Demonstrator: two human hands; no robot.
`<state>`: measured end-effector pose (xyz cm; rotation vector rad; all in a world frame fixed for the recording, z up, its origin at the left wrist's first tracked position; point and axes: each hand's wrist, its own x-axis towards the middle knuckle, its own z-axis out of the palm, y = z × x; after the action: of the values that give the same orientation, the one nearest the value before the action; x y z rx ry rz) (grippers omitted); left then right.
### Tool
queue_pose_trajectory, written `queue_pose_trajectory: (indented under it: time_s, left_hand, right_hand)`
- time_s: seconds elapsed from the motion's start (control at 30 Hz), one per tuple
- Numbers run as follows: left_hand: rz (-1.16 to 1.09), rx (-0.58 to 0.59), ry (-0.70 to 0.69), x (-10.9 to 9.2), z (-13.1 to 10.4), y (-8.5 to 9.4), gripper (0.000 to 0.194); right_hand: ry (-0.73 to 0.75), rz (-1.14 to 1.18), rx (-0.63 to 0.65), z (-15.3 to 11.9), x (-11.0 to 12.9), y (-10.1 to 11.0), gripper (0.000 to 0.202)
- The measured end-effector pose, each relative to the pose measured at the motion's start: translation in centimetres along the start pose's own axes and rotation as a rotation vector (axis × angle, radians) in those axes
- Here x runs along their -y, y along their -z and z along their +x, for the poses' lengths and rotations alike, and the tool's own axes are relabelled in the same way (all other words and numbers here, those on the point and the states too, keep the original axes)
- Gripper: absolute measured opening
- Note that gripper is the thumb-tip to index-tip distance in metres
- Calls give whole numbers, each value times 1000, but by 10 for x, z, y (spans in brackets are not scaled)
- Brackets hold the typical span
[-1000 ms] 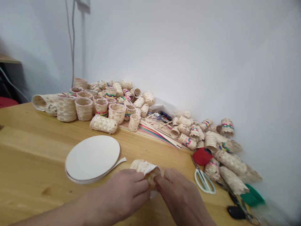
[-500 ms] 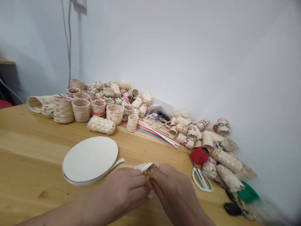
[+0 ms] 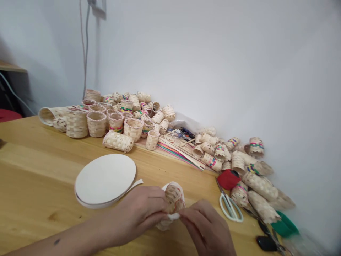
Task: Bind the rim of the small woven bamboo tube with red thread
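Note:
A small woven basket [image 3: 174, 196] is tilted with its mouth facing up towards me, and a white strip [image 3: 173, 216] runs along its rim. My left hand [image 3: 141, 213] is closed on the basket's left side, thumb near the front rim. At the front right of the rim, my right hand [image 3: 209, 225] pinches at the white strip, its fingertips pressed together. A reddish thread shows inside the mouth. The hands hide much of the basket's lower body. Left of them lies a flat white roll of strip [image 3: 106, 179], its loose end sticking out towards the basket.
Many woven baskets [image 3: 96, 124] are heaped along the wall, with more woven pieces [image 3: 259, 185] at the right. Coloured flat strips [image 3: 183, 154] lie between. White-handled scissors [image 3: 231, 208], a red object [image 3: 228, 179], a green object [image 3: 286, 224] and a black key fob [image 3: 266, 243] are at the right.
The basket's mouth has turned up towards me, showing its inside. My right hand has shifted right and down to the front of the rim. The view has shifted slightly.

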<state>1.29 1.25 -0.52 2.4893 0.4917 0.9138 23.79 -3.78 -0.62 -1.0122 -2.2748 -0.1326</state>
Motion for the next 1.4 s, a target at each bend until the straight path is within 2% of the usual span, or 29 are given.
queue_pose_trajectory:
  time_s: [0.17,0.27,0.47,0.6,0.7,0.83,0.93,1.03,1.17,1.4]
  left_hand:
    - [-42,-9,25,1,1,-1,19]
    - [-59,-34,16,2,0,-1,15]
    - [-55,-89,53,0,-1,-5,16]
    - [-160,-174,147,-3,-1,-11,14]
    - [-215,-189,158,-4,0,-14,13]
    - [-224,-114,153,-4,-1,-11,13]
    - [-201,-29,140,-7,-2,-8,17]
    - [-169,19,114,-9,-4,-5,18]
    - [-143,65,71,-10,-5,-5,16]
    - [-95,102,68,-8,-7,-9,17]
  right_hand:
    - [-15,-80,94,9,5,-2,33]
    - [-34,-108,96,12,7,-3,41]
    - [-48,-134,83,14,8,-5,34]
    - [-52,-136,82,15,11,-8,31]
    - [-53,-104,88,14,12,-7,30]
    - [-140,27,126,13,9,7,19]
    - [-204,70,155,15,6,23,19]
    - [-145,2,214,18,8,33,24]
    - [-51,-97,256,20,14,33,25]
    - [-52,-100,299,18,14,25,20]
